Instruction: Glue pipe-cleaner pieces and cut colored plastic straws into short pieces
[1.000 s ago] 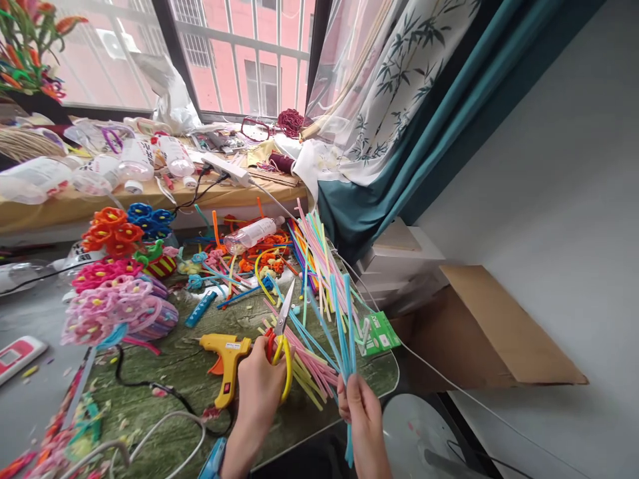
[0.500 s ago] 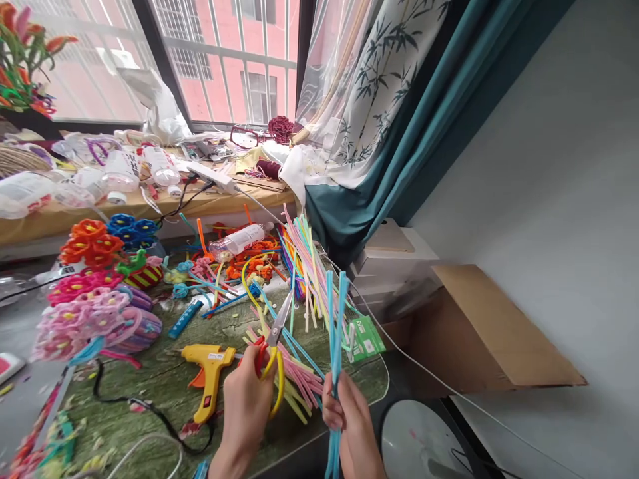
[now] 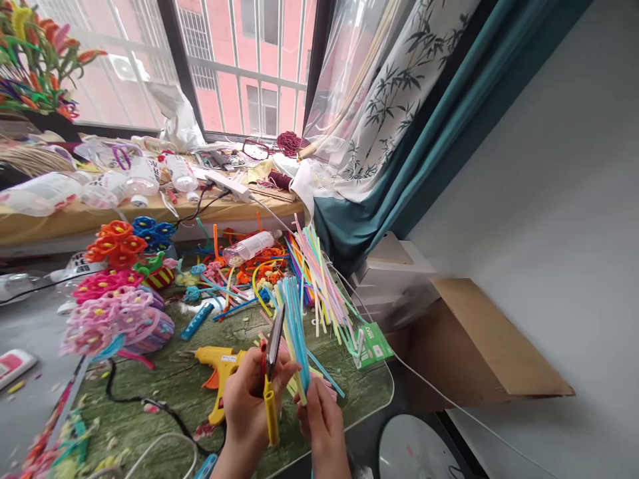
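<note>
My left hand (image 3: 245,406) is closed on a pair of scissors (image 3: 272,352) with red and yellow handles, blades pointing up. Its fingertips reach to a pale yellow pipe cleaner (image 3: 290,352) beside a bundle of light blue pipe cleaners (image 3: 298,319). Wrapped around the lower part of that blue bundle is my right hand (image 3: 323,416). The scissor blades stand just left of the bundle. Cut pink and pale yellow lengths lie on the table behind my hands, partly hidden. A yellow glue gun (image 3: 224,362) lies at my left hand's outer side.
Pipe-cleaner flowers (image 3: 112,313) stand at the left. A long multicoloured pipe-cleaner pile (image 3: 319,279) and a green packet (image 3: 374,346) lie to the right. A plastic bottle (image 3: 251,247) rests behind. Beyond the table edge are a cardboard box (image 3: 479,339) and a round stool (image 3: 417,452).
The blue bundle and my right hand have moved left, up against my left hand. The scissors have turned more upright, and a pale yellow pipe cleaner now stands beside the blue ones.
</note>
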Available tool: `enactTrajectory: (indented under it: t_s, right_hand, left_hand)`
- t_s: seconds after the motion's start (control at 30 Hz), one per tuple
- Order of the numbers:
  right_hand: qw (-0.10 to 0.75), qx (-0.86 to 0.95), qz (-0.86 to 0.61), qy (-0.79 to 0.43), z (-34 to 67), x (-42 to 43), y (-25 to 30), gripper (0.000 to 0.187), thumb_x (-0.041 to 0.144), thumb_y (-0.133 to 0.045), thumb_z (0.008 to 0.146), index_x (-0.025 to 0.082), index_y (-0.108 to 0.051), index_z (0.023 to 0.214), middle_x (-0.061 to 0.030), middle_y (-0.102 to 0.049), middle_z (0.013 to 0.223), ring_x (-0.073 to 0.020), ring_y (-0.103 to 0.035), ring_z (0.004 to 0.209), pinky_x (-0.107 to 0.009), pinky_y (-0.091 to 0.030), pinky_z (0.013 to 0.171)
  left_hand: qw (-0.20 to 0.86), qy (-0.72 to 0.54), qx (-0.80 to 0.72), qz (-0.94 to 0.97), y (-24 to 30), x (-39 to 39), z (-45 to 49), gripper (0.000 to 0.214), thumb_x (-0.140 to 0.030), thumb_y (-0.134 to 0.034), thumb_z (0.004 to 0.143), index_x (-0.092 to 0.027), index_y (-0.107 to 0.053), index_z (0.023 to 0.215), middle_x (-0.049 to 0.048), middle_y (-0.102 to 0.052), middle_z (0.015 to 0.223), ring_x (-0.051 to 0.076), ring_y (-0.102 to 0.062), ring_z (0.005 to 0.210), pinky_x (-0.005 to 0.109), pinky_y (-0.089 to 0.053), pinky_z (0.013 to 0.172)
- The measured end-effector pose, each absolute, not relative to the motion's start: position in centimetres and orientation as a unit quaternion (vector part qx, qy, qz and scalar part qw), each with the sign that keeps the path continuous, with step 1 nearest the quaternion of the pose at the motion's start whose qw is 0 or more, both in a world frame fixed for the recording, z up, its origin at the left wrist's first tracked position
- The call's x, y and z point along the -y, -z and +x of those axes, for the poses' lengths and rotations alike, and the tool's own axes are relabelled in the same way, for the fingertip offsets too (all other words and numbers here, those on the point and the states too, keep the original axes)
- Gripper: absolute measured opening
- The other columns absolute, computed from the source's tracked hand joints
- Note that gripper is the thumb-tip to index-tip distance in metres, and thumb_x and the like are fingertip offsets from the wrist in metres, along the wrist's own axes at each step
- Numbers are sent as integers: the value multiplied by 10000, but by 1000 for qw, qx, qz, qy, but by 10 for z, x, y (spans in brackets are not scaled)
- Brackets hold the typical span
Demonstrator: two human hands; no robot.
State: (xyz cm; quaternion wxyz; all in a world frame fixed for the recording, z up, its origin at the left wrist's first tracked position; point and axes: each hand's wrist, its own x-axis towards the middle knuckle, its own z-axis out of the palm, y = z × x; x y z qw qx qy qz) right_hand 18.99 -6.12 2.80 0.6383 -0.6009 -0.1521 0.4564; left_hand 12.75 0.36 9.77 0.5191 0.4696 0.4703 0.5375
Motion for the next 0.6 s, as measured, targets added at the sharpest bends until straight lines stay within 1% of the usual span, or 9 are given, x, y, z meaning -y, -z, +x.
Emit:
enactTrajectory:
  t_s: [0.1,0.17,0.27,0.33,0.47,0.6]
  right_hand:
    - [627,175,-629,-424,175,62,-28,553,747,-550,758,200,-630,737,-11,-566,657,-141,-499,584,-236,-432,540]
    - [632,193,-642,-389,166,63,-29,530,717,-539,791,200,-651,750,-22,-603,677,-154,-529,605,-240,-455,565]
    - [644,221,-640,-357,157,62,-30,493,653,-515,851,200,-653,712,-8,-593,638,-141,-510,573,-223,-443,552]
    - [645,232,-637,-354,153,61,-30,486,630,-505,870,202,-650,694,3,-572,600,-135,-490,550,-217,-425,530]
    - [644,222,-644,-348,151,59,-31,481,637,-506,867,206,-668,728,-7,-600,616,-147,-504,562,-231,-425,534]
    - [642,229,-643,-349,151,59,-31,473,621,-512,871,212,-649,678,-2,-575,594,-150,-497,546,-242,-409,519]
  left_hand:
    - [531,-528,-466,472,-92,-10,119,266,-263,-780,654,-223,-517,648,-58,-603,624,72,-448,404,182,-353,357]
    - [533,-530,-455,478,-89,-16,113,272,-277,-785,648,-216,-520,643,-56,-603,622,81,-493,434,181,-423,410]
    - [517,-536,-447,496,-85,-24,103,265,-276,-793,633,-205,-537,639,-50,-607,607,108,-574,520,196,-500,516]
    - [506,-534,-442,512,-84,-27,97,250,-261,-783,646,-200,-541,641,-52,-605,608,105,-581,527,184,-495,512]
    - [488,-539,-417,545,-84,-31,89,196,-216,-756,690,-201,-561,675,-61,-610,631,90,-582,537,159,-487,523]
    - [488,-549,-400,548,-85,-32,87,171,-206,-730,730,-207,-563,690,-64,-623,632,83,-574,530,139,-478,496]
